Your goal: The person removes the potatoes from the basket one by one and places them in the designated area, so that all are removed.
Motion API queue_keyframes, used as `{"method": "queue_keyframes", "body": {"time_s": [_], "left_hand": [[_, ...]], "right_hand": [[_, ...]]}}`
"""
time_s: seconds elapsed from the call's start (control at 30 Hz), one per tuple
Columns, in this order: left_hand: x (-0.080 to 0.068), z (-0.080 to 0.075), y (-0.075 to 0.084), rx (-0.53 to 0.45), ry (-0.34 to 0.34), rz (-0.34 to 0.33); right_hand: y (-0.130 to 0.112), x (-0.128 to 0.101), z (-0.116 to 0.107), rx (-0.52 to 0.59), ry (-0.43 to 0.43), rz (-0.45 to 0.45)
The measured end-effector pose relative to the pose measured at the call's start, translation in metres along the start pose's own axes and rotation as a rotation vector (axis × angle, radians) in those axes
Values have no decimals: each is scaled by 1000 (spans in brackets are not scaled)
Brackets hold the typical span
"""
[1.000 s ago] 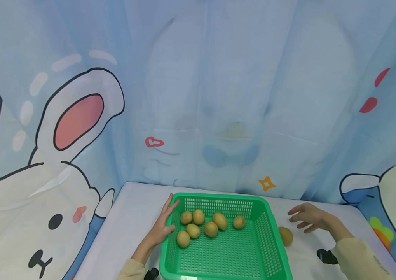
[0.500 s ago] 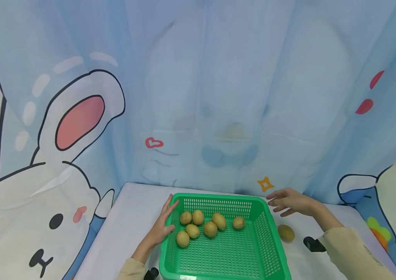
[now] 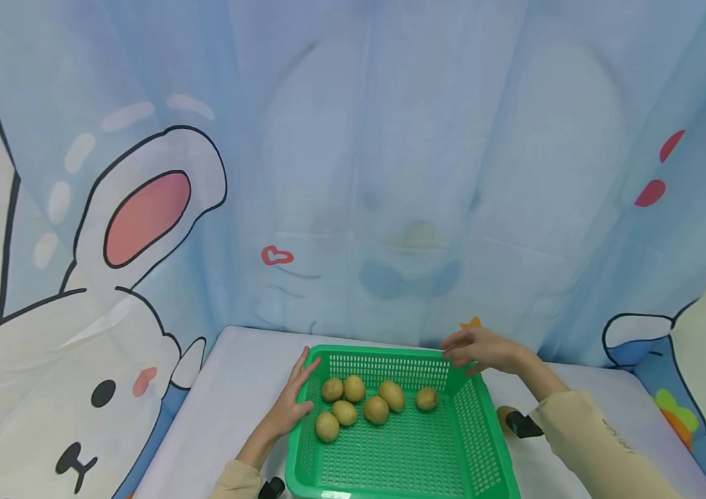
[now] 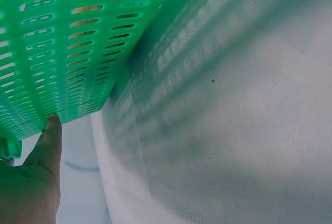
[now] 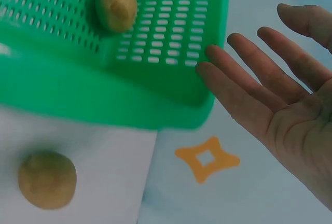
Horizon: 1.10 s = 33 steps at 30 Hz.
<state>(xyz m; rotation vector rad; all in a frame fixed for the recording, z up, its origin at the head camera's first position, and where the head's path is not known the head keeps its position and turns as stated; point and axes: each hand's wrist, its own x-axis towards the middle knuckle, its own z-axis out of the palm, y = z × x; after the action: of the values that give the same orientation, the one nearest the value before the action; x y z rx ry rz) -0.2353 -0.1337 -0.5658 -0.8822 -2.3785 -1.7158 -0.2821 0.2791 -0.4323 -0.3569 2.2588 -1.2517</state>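
Note:
A green plastic basket with slotted walls stands on the white table. Several potatoes lie in it, mostly toward the back and left. My left hand is at the basket's left rim with its fingers spread; in the left wrist view a fingertip meets the slotted wall. My right hand is over the back right corner, palm bare and fingers extended, fingertips overlapping the rim in the right wrist view. Another potato sits outside the basket on the right, partly hidden in the head view by the wrist camera.
A white cloth-covered table carries the basket. Behind it hangs a light blue curtain printed with cartoon figures. Black wrist cameras are strapped below both hands, beside beige sleeves.
My right hand has moved left and away from me, from beside the loose potato to the basket's back right corner. The left hand and the potatoes have kept their places.

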Motion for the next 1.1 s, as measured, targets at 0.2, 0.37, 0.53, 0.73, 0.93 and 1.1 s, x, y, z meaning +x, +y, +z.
{"method": "queue_keyframes", "body": {"time_s": [0.2, 0.37, 0.53, 0.73, 0.93, 1.1], "left_hand": [[0, 0, 1, 4, -4, 8], [0, 0, 0, 4, -1, 2], [1, 0, 0, -16, 5, 4], [1, -1, 0, -36, 17, 8], [1, -1, -2, -3, 6, 3], [1, -1, -3, -1, -3, 3]], "right_hand": [[-6, 15, 20, -10, -25, 20], [-4, 24, 34, -16, -24, 32], [4, 29, 44, -47, -14, 48], [16, 33, 50, -111, 23, 68], [24, 35, 57, -141, 50, 131], [29, 37, 62, -112, 55, 150]]}}
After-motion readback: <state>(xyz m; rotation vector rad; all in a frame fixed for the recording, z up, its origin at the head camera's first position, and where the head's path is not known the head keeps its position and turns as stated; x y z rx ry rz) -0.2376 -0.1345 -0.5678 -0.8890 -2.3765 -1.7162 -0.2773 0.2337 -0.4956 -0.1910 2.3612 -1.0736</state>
